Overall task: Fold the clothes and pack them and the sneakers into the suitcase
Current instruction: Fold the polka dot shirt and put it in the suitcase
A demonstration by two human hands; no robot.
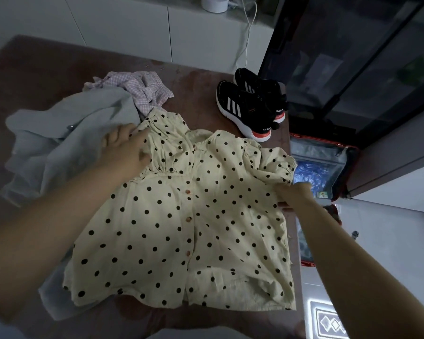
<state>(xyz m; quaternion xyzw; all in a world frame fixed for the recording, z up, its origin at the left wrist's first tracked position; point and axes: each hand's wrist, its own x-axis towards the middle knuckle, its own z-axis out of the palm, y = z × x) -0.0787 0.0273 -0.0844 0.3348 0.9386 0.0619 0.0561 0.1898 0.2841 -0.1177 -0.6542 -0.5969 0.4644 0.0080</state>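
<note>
Item 1: polka-dot blouse point(206, 216), cream with dark spots, lies spread front-up and buttoned on the table point(34, 77) directly before you.
Your left hand point(125, 150) sits on its left shoulder, fingers bent down into the gathered sleeve cloth and gripping it.
Your right hand point(294, 195) holds the blouse's right side seam just under the puffed sleeve, fingers curled around the edge; the fingertips are hidden.
Item 2: grey-green garment point(59, 148), crumpled, partly under the blouse's left side.
Item 3: pink checked garment point(137, 89), bunched, beyond the grey-green one and touching it.
Item 4: sneakers point(252, 106), black with white stripes, side by side at the table's far right corner.
Item 5: suitcase point(328, 152), red-rimmed, open on the floor just beside the table's right edge, a blue plastic bag point(311, 172) inside.
</note>
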